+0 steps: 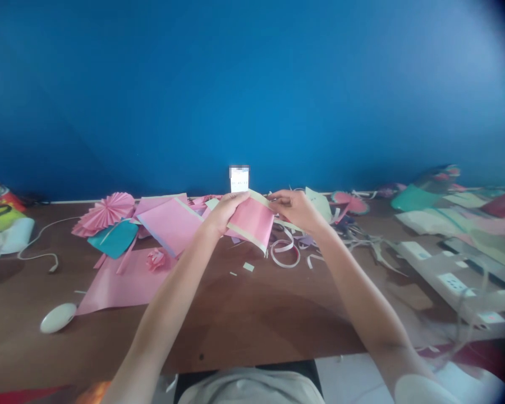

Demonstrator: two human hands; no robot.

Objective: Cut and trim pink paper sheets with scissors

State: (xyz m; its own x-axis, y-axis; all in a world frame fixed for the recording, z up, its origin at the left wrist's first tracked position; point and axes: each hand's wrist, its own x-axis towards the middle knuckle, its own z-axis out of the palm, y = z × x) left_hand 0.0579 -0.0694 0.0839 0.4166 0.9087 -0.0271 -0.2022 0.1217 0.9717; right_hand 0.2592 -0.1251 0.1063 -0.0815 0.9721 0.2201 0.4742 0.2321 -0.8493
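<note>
A pink sheet with pale yellow-green edges (255, 220) is held up above the table, slightly curved. My left hand (231, 209) grips its upper left side, fingers partly behind the sheet. At the sheet's upper right corner, the fingers of my right hand (292, 209) are pinched together on the edge. Behind the hands stands a phone with a lit screen (239, 180). Below and right of the sheet lies a curled white strip (287, 255). A small pale green scrap (248, 267) rests on the table.
Pink sheets (122, 283), a folded pink fan (109, 212), a teal piece (114, 238) and a paper flower (155, 259) lie left on the brown table (252, 320). A white mouse (58, 318) is front left. Right are scissors (381, 252) and a power strip (457, 284).
</note>
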